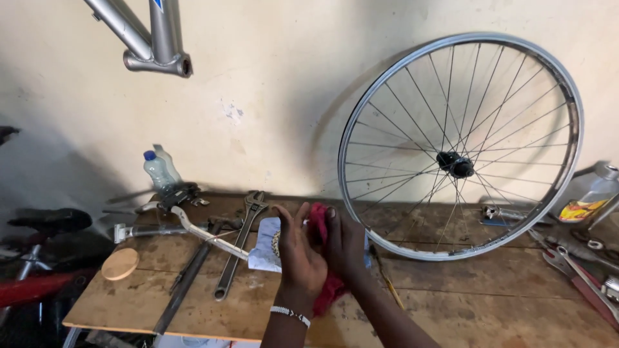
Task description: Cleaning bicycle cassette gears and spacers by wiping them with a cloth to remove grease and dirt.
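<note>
— Red cloth rag [327, 283], crumpled, was pressed between both palms above the wooden workbench [451, 303], wasn't it?

— Yes. The left hand [298, 252] was curled against it with fingers bent upward, and the right hand [345, 248] closed round it from the other side; the rag's lower end hung out below the wrists. A white beaded bracelet [290, 314] sat on the left wrist.

— Any containers?

— A clear plastic bottle with a blue cap [157, 170] stood at the back left by the wall; what it held I couldn't tell. A clear bottle with a yellow and red label [590, 200] lay tilted at the far right, contents also unclear.

— And room to move?

— The bench's front edge ran just below the hands, with bare wood to the right of them. Left of them lay a long adjustable wrench [240, 241], a dark metal bar [184, 283] and a round wooden disc [120, 263] near the left edge. A silver spoked bicycle wheel [461, 147] leaned on the wall, its rim resting on the bench just beside the right hand. Tools crowded the right edge.
</note>
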